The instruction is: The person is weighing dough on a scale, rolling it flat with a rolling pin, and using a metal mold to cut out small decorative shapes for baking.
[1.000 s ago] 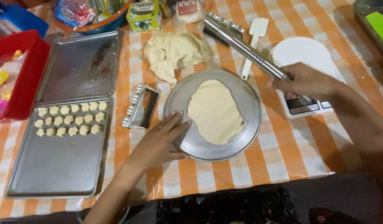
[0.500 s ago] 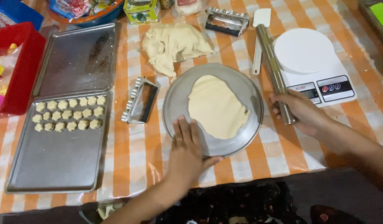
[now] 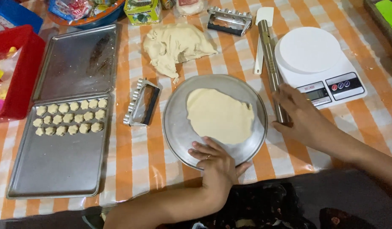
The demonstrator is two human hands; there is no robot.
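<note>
A flattened sheet of pale dough (image 3: pixel 219 115) lies on a round metal plate (image 3: pixel 178 127) in the middle of the orange checked table. My left hand (image 3: pixel 217 163) rests on the plate's near rim, fingers spread. My right hand (image 3: pixel 302 118) lies over the near end of a metal rolling pin (image 3: pixel 270 55), which sits on the table between the plate and a white kitchen scale (image 3: pixel 319 63). A lump of unrolled dough (image 3: pixel 174 44) sits beyond the plate.
Left of the plate lies a metal cutter (image 3: pixel 140 104). Two baking trays (image 3: pixel 64 127) fill the left side, the nearer one with several small cut dough pieces (image 3: pixel 71 118). A red bin (image 3: pixel 18 72), a second cutter (image 3: pixel 229 20) and a white spatula (image 3: pixel 261 34) lie farther off.
My right hand brought the rolling pin down from over the plate and laid it on the table beside the scale. My left hand slid from the plate's left edge to its near rim.
</note>
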